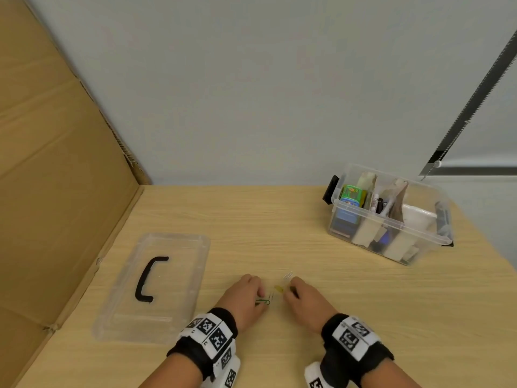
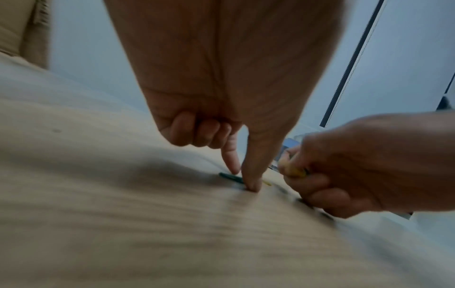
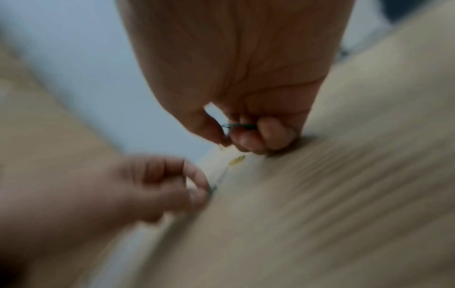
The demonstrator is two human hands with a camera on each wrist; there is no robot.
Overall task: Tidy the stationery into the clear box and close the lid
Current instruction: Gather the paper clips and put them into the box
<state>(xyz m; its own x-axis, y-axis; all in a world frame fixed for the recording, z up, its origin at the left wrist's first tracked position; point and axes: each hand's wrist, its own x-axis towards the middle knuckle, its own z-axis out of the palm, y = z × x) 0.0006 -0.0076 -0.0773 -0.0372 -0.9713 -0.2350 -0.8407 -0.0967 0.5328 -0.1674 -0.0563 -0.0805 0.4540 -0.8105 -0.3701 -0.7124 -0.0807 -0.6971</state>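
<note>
Hands (image 1: 243, 296) curled over paper clips (image 1: 263, 301).

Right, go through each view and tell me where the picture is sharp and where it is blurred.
Head view: mostly sharp, the clear plastic box and clear flat lid crisp, wall lines bowed by the wide lens. Left wrist view: the left hand fairly clear, the light wooden table smeared. Right wrist view: blurred throughout, the right hand soft.
</note>
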